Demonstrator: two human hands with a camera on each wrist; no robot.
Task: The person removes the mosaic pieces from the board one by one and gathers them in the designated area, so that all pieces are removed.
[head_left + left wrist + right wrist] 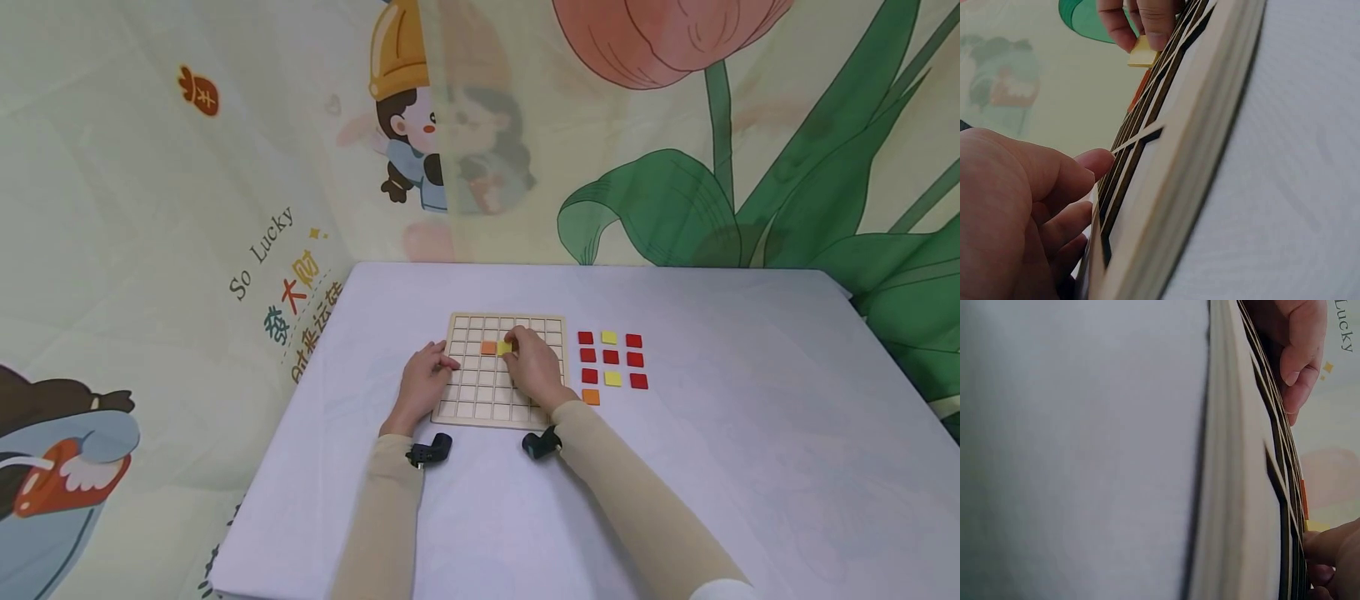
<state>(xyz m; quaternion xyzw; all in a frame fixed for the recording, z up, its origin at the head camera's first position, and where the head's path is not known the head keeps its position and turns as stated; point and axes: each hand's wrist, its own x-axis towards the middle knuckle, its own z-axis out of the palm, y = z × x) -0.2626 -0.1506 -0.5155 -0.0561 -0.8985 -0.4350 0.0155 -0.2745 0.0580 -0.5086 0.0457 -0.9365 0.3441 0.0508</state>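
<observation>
A square wooden grid board (472,397) lies on the white table. An orange tile (488,348) sits in one of its cells, in the upper half. My right hand (537,363) pinches a yellow tile (504,349) just right of the orange one; the left wrist view shows this yellow tile (1142,54) tilted between thumb and fingers, its lower edge at the grid. At the board's left edge, my left hand (424,382) holds on, thumb over the top and the other fingers along the side. Part of the board's right side is hidden under the right hand.
Right of the board lie loose tiles in rows: several red ones (611,357), two yellow ones (609,337) and an orange one (591,397). A printed cloth backdrop (495,233) hangs behind and left of the table (750,400). Each wrist wears a small black camera.
</observation>
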